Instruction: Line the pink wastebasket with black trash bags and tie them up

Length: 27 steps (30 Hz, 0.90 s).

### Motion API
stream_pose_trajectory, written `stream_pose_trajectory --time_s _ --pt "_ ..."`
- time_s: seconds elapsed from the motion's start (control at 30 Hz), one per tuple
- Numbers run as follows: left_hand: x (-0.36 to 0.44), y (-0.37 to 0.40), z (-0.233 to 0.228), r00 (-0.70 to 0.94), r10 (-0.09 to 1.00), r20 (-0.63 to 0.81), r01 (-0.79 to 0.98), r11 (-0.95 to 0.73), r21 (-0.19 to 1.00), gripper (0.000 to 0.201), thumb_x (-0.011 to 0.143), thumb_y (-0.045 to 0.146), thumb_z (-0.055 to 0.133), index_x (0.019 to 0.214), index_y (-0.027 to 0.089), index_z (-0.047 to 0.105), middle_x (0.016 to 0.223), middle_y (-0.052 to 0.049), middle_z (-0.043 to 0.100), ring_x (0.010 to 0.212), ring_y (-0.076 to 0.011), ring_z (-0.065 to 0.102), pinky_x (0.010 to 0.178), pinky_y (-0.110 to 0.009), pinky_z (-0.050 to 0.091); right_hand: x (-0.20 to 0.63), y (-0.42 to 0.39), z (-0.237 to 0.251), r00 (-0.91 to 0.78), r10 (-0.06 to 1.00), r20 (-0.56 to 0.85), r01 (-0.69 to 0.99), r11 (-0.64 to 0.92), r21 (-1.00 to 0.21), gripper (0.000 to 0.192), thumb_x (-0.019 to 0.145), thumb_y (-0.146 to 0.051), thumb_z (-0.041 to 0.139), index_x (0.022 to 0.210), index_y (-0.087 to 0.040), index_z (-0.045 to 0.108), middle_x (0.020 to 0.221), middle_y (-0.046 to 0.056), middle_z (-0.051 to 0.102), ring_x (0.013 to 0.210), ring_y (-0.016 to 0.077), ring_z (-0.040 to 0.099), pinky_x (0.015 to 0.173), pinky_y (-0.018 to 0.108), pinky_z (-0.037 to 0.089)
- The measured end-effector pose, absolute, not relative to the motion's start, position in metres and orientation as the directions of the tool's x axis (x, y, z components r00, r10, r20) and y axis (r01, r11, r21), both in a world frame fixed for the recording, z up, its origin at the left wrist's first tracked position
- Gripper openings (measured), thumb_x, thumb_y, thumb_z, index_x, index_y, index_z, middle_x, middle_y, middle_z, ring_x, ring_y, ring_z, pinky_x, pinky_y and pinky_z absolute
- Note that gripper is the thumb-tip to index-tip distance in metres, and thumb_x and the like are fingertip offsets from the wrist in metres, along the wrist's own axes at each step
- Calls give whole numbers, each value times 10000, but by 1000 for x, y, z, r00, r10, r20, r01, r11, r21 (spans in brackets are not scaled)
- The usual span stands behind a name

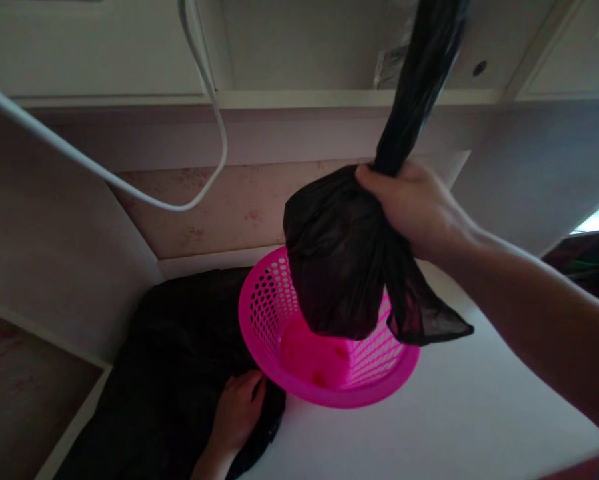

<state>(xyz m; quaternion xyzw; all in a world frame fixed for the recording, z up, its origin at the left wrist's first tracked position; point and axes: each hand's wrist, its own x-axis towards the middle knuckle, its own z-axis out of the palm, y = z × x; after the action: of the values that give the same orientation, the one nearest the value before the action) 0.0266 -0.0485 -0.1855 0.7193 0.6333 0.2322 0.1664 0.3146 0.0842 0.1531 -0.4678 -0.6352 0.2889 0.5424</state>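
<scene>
My right hand [424,210] is closed around the twisted neck of a black plastic bag [334,260]. The bag's rounded, full-looking lower part hangs over a pink plastic basket [329,393], covering part of its inside, and a loose corner sticks out to the right. Above my fist, the long twisted end runs up out of view. What the bag contains is hidden. My left hand [236,410] is at the near left rim of the basket, fingers curled against it with the tips partly hidden. The basket has holes in its sides and dark spots on its bottom.
Black material [179,360] lies left of the basket, beneath my left hand. A white surface [369,440] supports the basket. White cupboards [299,47] run along the back above patterned wall covering [239,207]. A white cable [144,197] loops down at upper left.
</scene>
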Motion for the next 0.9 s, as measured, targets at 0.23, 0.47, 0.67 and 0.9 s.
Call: stream_pose_trajectory --time_s 0.23,0.47,0.67,0.9 --pt "16 -51 -169 -111 968 225 755 -65 652 425 1018 435 452 939 232 817 972 -71 858 896 -263 821 807 -351 651 306 73 90 -315 931 184 576 342 -743 202 978 -361 576 911 -203 684 947 88 764 928 291 716 732 353 595" --pt "3 -68 -59 -329 800 502 774 -77 629 299 1033 440 549 950 236 752 850 -20 796 789 -214 760 773 -305 615 301 70 56 -470 881 -52 654 308 -691 284 913 -304 700 1170 -184 704 1156 135 782 1108 328 706 937 412 575" --pt "65 -46 54 338 795 505 772 -540 335 231 1054 379 596 980 257 777 946 8 812 857 -182 762 826 -296 566 305 77 55 -564 768 -303 525 50 -850 309 955 -386 687 1204 -203 694 1026 71 799 822 203 731 590 270 558" --pt "108 3 64 518 830 209 815 -553 175 252 1005 402 692 1149 210 769 1131 -56 826 1011 -267 790 856 -352 593 326 67 70 -583 681 -444 250 -369 -895 274 696 -70 729 899 -198 597 745 -54 662 713 107 680 766 238 581"
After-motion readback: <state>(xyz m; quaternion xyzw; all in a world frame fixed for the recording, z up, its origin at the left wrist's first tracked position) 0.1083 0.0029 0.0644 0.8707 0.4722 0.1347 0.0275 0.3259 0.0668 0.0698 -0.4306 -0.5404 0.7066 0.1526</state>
